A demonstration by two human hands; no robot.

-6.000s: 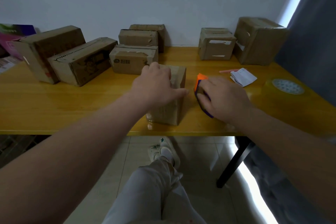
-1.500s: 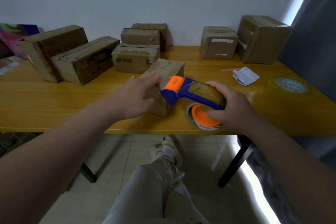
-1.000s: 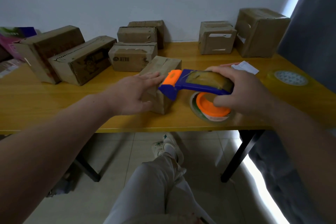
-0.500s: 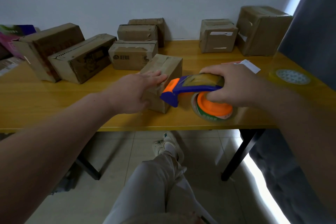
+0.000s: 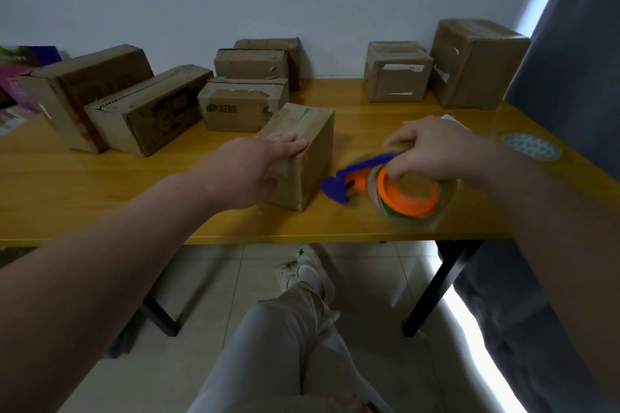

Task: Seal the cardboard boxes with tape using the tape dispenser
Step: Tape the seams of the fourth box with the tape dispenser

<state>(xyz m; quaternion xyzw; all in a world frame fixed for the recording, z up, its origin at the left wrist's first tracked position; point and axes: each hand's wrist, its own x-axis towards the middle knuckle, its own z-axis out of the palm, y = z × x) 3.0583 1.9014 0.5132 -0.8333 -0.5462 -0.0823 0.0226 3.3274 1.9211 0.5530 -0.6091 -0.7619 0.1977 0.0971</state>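
A small cardboard box (image 5: 313, 147) stands near the front edge of the yellow table (image 5: 100, 198), with tape along its top seam. My left hand (image 5: 258, 164) rests on its near top edge with the fingers laid flat. To the right of the box my right hand (image 5: 432, 147) grips the blue and orange tape dispenser (image 5: 399, 189), which is blurred and low over the table. Its blue nose points left toward the box, a short gap away from it.
Several more cardboard boxes stand along the back: two long ones (image 5: 147, 110) at left, a stack (image 5: 248, 100) in the middle, two (image 5: 476, 63) at right. A spare tape roll (image 5: 531, 146) and a white paper (image 5: 448, 117) lie at right. My legs are below the table edge.
My right hand has lowered the dispenser toward the table and tipped it, drawing its nose away from the box. My left hand stays on the box top.
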